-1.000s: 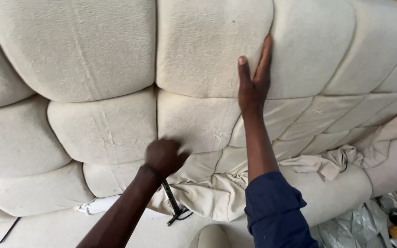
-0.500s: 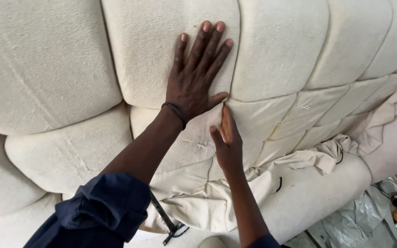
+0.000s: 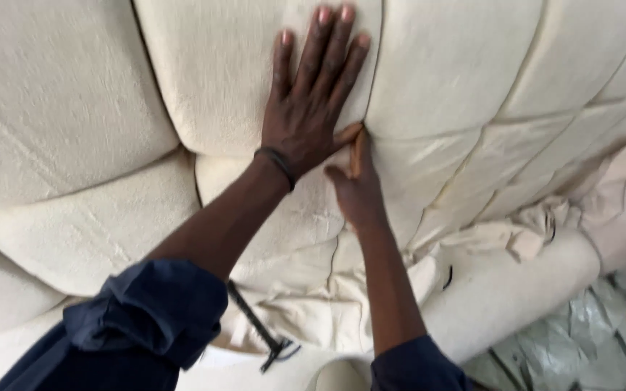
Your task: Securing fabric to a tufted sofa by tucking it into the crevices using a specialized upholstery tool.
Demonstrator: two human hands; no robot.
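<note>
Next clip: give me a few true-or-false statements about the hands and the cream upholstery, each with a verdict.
1. The left hand lies flat with fingers spread on the cream tufted cushion. True.
2. The right hand grips the black tool. False: the black tool lies below, untouched; the right hand presses into the seam between panels.
3. Both forearms are bare, with dark blue sleeves pushed up. True.
4. The upholstery is red leather. False: it is cream textured fabric.
5. Loose cream fabric bunches at the lower right. True.

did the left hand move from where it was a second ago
Yes. The left hand went from low by the black tool up onto the upper cushion panel, pressed flat beside the vertical seam.
</note>
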